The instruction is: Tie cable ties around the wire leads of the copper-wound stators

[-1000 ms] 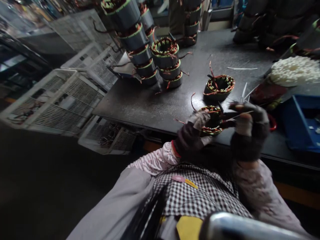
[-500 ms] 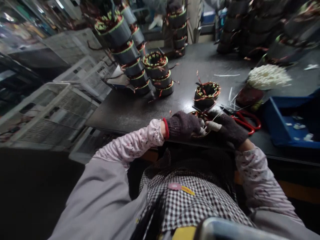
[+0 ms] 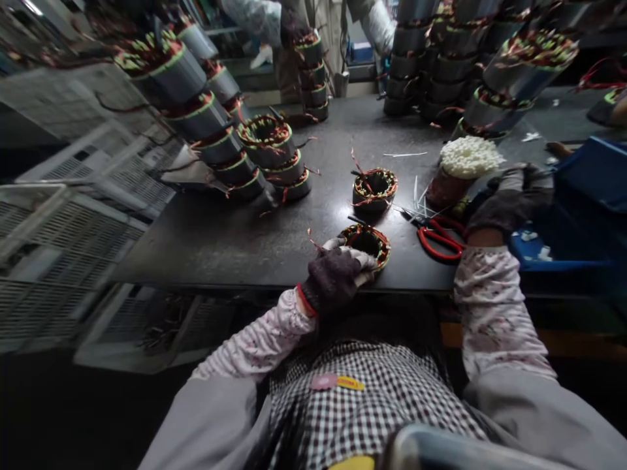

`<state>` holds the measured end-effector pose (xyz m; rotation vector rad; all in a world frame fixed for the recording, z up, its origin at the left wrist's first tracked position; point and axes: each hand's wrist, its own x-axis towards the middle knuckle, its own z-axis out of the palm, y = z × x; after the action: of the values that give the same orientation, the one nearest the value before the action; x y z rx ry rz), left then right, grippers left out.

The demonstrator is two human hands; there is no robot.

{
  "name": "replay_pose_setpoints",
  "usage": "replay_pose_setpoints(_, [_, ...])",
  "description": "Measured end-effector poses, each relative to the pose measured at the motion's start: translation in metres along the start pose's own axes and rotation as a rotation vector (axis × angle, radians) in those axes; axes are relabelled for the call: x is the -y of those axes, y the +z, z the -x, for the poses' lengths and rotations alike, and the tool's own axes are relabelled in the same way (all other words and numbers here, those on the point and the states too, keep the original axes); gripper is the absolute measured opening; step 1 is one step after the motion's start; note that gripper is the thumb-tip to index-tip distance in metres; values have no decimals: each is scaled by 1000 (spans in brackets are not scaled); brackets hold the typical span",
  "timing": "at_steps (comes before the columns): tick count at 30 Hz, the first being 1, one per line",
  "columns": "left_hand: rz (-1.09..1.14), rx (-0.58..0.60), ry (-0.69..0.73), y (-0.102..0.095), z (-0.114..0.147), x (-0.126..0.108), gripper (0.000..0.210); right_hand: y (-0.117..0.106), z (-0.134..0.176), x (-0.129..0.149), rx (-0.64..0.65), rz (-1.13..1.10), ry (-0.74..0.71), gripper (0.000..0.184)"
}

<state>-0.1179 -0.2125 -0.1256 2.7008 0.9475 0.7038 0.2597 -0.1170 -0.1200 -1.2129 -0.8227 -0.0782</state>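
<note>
My left hand (image 3: 337,271), in a dark glove with pale fingertips, grips the near side of a motor stator (image 3: 383,251) at the table's front edge. Red copper wires and green-yellow slot liners ring its dark bore. Out to the right, my gloved right hand (image 3: 507,199) reaches over the left side of a blue bin (image 3: 563,264) that has small white pieces inside. Its fingers are blurred, so I cannot make out anything in them. Between the hands lie red-handled scissors (image 3: 443,240). A second stator (image 3: 375,190) stands just behind the held one.
Leaning stator stacks (image 3: 215,140) rise at the left; more stacks (image 3: 431,65) stand at the back right. A container of white sticks (image 3: 470,156) stands beside the bin. White crates (image 3: 73,241) are left of the table. Across it, a co-worker's gloved hand (image 3: 294,29) touches a stack.
My right hand has left the stator and moved right to the blue bin. My left hand stays on the stator. The camera view has shifted to the right.
</note>
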Motion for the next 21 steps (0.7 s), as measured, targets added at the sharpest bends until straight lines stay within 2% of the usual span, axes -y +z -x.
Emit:
replay_pose_setpoints(3, [-20, -105, -64, 5, -7, -4, 19, -21, 40, 40, -203, 124, -154, 27])
replay_pose_setpoints(5, [-22, -167, -94, 7, -8, -5, 20, -42, 81, 77, -6, 96, -218, 26])
replay_pose_setpoints(7, [-17, -185, -98, 7, -7, -2, 20, -58, 122, 106, 334, -149, -58, 17])
replay_pose_setpoints(8, [-15, -184, -88, 7, -7, 2, 19, -64, 140, 116, 385, -160, -54, 17])
replay_pose_setpoints(10, [-6, -185, -66, 8, -10, 11, 20, -74, 166, 126, 434, -147, -48, 10])
replay_pose_setpoints(12, [3, -205, -66, 12, -12, 17, 21, -87, 182, 128, 467, -34, -124, 6])
replay_pose_setpoints(16, [26, -327, -132, 19, -5, 9, 28, -114, 202, 132, 530, 111, -301, 7])
replay_pose_setpoints(18, [23, -368, -148, 23, -1, 2, 33, -123, 210, 133, 558, 38, -282, 16])
replay_pose_setpoints(21, [-14, -290, -153, 27, -1, 1, 31, -128, 216, 131, 584, -25, -251, 33])
